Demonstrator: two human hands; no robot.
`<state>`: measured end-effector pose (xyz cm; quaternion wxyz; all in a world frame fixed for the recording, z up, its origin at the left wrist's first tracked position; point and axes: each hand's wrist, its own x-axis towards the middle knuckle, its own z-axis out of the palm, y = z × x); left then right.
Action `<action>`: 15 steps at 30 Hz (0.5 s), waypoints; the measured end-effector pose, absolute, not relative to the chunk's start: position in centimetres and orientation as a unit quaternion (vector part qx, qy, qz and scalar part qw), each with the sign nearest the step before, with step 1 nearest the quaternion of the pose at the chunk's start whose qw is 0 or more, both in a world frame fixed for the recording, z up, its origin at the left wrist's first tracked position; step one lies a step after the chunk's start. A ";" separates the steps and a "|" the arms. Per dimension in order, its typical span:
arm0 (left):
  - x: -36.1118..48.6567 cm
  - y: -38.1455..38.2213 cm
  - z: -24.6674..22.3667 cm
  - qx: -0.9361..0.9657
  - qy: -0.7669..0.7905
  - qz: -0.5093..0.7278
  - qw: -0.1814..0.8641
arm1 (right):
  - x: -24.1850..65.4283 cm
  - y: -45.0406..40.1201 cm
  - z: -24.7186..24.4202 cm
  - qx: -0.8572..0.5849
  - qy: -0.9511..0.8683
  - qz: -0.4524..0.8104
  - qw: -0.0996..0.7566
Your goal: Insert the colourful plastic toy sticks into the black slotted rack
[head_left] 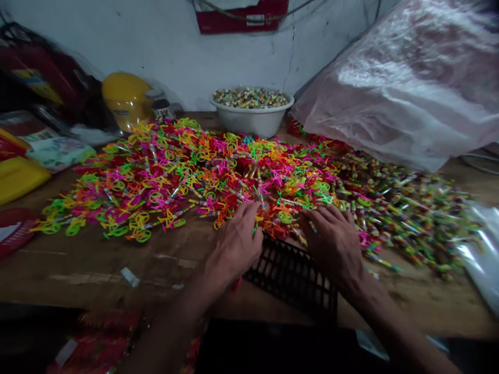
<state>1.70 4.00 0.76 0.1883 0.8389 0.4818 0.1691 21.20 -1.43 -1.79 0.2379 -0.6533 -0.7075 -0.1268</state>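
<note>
A wide heap of small bright plastic toys [156, 176], some with ring shapes and thin printed tubes, covers the middle of the table. My left hand [237, 241] is at the heap's front edge, thumb and forefinger closed on a small toy with a green bit [255, 226] showing. Fingers curled downward, my right hand [333, 241] reaches into the heap's edge; what they hold, if anything, is hidden. Between and below my hands lies a black slotted plastic tray [288, 267], partly covered by my right hand.
Thin printed tubes [413, 213] lie piled at the right. Behind stands a white basin [251, 119] full of similar pieces. A large clear plastic bag [390, 93] bulges at back right. A yellow container [127, 101] and a red basket [15, 231] are at left.
</note>
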 end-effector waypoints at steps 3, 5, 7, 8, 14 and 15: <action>1.8 4.0 1.0 0.845 0.477 0.170 0.174 | 21.3 -4.9 -3.0 -0.640 -0.712 -0.080 0.278; 1.8 4.0 0.9 0.847 0.475 0.169 0.167 | 20.8 -6.7 -4.1 -0.644 -0.719 -0.046 0.257; 1.8 3.9 0.8 0.848 0.476 0.167 0.163 | 20.0 -7.7 -4.8 -0.657 -0.720 -0.027 0.224; 1.8 3.9 0.7 0.849 0.476 0.167 0.160 | 19.7 -8.0 -5.0 -0.664 -0.718 -0.020 0.205; 1.5 3.9 1.4 0.857 0.470 0.148 0.155 | 19.7 -7.7 -5.3 -0.672 -0.728 -0.016 0.137; 1.3 3.8 1.8 0.852 0.477 0.151 0.152 | 19.9 -7.6 -5.4 -0.662 -0.736 -0.008 0.141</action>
